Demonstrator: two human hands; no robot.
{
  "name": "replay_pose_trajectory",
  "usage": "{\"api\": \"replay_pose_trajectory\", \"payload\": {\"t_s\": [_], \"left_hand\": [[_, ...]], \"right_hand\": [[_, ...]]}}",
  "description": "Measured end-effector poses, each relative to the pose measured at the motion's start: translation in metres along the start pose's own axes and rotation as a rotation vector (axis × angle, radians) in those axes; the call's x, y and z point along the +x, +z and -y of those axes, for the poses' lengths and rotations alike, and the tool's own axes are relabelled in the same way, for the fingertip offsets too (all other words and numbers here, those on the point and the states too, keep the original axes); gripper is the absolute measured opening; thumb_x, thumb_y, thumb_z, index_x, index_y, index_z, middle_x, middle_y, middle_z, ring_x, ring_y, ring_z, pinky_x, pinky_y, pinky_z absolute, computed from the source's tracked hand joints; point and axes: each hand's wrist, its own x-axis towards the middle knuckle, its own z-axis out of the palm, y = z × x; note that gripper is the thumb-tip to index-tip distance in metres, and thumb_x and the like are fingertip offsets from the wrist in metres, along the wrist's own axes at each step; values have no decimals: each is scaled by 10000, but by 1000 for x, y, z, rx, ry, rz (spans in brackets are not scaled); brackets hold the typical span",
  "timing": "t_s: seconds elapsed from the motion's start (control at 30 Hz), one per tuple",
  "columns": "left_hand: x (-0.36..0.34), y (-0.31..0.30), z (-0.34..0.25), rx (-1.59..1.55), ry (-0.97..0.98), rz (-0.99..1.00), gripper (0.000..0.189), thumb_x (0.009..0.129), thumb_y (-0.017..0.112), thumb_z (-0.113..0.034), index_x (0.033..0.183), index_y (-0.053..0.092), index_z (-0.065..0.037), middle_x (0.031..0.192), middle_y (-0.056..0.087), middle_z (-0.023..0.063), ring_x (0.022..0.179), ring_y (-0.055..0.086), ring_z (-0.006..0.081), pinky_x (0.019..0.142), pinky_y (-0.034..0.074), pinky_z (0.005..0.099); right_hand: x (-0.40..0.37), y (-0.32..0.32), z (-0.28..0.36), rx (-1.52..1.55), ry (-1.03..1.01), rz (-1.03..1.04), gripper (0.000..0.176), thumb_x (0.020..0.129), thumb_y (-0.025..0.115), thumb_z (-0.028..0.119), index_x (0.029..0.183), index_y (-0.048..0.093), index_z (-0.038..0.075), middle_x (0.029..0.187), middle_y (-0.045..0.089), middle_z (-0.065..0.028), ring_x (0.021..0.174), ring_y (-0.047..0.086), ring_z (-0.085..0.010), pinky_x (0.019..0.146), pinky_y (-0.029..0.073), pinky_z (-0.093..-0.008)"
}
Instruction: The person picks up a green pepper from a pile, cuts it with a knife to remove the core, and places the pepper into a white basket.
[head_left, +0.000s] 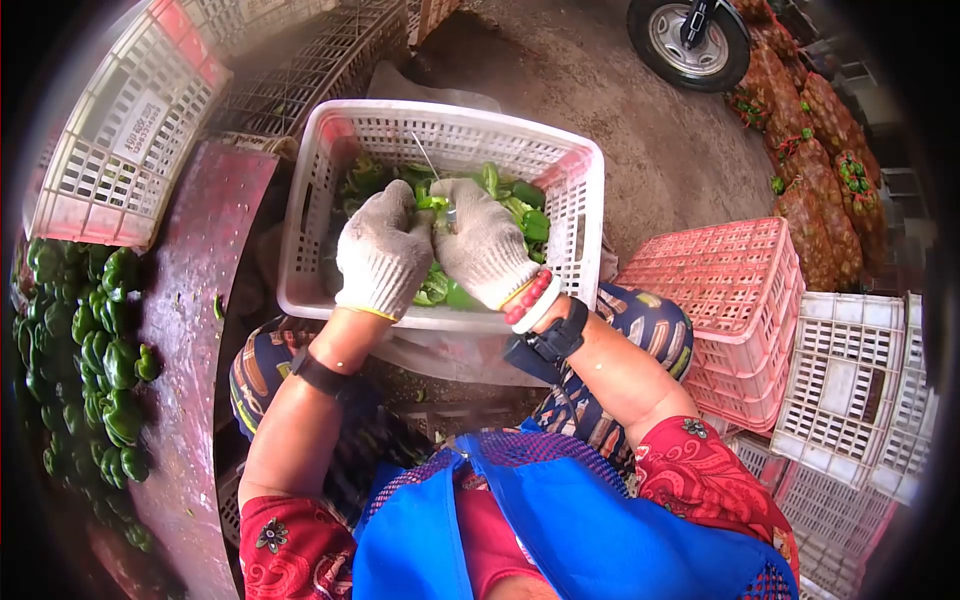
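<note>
My left hand (383, 246), in a white knitted glove, is closed on a piece of green bell pepper (432, 201) above the crate. Close against it, my right hand (484, 240), gloved too, has its fingers curled inward at the same piece. A thin, pale, blade-like strip (425, 155) sticks up from beside my right fingertips; its lower end is hidden. Below both hands, the white plastic crate (450, 115) holds green bell peppers (535, 222), some of them cut open or in pieces.
On the left, whole green peppers (120, 365) lie heaped along a reddish, wet surface (190, 300). White crates (130, 130) stand behind them. Red crates (715, 280) and a white crate (840, 385) are at right. Filled mesh sacks (815, 190) and a wheel (690, 45) are farther back.
</note>
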Motion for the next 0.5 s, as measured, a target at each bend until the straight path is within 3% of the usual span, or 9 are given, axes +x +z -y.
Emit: {"api": "replay_pose_trajectory", "payload": {"t_s": [0.03, 0.13, 0.17, 0.2, 0.27, 0.3, 0.4, 0.43, 0.5], "left_hand": [[-2, 3, 1, 73, 37, -53, 221, 927, 705, -252, 906, 662, -36, 854, 697, 226, 837, 678, 432, 748, 530, 466], [0, -4, 2, -95, -105, -116, 199, 930, 738, -239, 928, 697, -45, 764, 686, 123, 674, 636, 182, 675, 518, 373], [4, -9, 3, -198, -215, -155, 221, 930, 733, -257, 911, 699, -39, 782, 715, 123, 687, 668, 192, 682, 527, 370], [13, -23, 13, -85, -284, -69, 278, 925, 737, -287, 1041, 717, -35, 916, 746, 156, 835, 720, 194, 779, 555, 343], [17, -30, 33, 225, -164, -5, 429, 932, 691, -309, 1269, 653, -46, 1189, 706, 238, 1075, 684, 432, 961, 540, 422], [13, -33, 31, 363, -6, 1, 594, 939, 714, -286, 1456, 537, -52, 1317, 660, 237, 1169, 673, 379, 1029, 520, 376], [2, -29, 13, -639, -178, 381, 632, 936, 755, -258, 1486, 515, -58, 1290, 682, 208, 1196, 669, 279, 1019, 518, 346], [2, -25, 11, -665, -129, 493, 642, 924, 793, -246, 1472, 526, -43, 1279, 699, 161, 1214, 645, 193, 1011, 511, 324], [0, -18, 5, -351, 8, 343, 398, 949, 755, -272, 1252, 646, -38, 999, 743, 152, 959, 721, 244, 846, 551, 388]], "right_hand": [[-1, 0, 2, -41, -20, -33, 405, 879, 745, 202, 1233, 622, 49, 1106, 718, -219, 1055, 692, -410, 903, 564, -459], [5, -21, 20, 19, 139, 112, 419, 893, 757, 228, 1235, 613, 33, 1057, 726, -218, 1003, 714, -406, 902, 568, -456], [7, -24, 17, 130, 145, 92, 394, 917, 769, 264, 1198, 617, 34, 951, 733, -169, 845, 739, -323, 748, 605, -409], [10, -26, 6, 411, 282, 127, 382, 920, 772, 270, 1185, 618, 42, 914, 723, -141, 769, 718, -278, 663, 584, -378], [16, -24, -18, 982, 547, 192, 358, 927, 777, 283, 1158, 620, 58, 842, 704, -86, 617, 676, -189, 493, 543, -317], [17, -34, 0, 1152, 625, 146, 302, 949, 760, 327, 1099, 639, 95, 775, 666, -25, 455, 547, -105, 340, 408, -257], [17, -25, -12, 1278, 677, 225, 278, 970, 728, 384, 1035, 666, 121, 743, 656, -27, 399, 490, -113, 309, 369, -277], [14, -24, -15, 1286, 701, 258, 286, 977, 717, 407, 1004, 671, 125, 728, 647, -24, 405, 487, -112, 315, 362, -274], [10, -24, -12, 1292, 758, 294, 307, 978, 714, 428, 979, 674, 124, 719, 636, -20, 427, 494, -111, 334, 360, -267]]}}
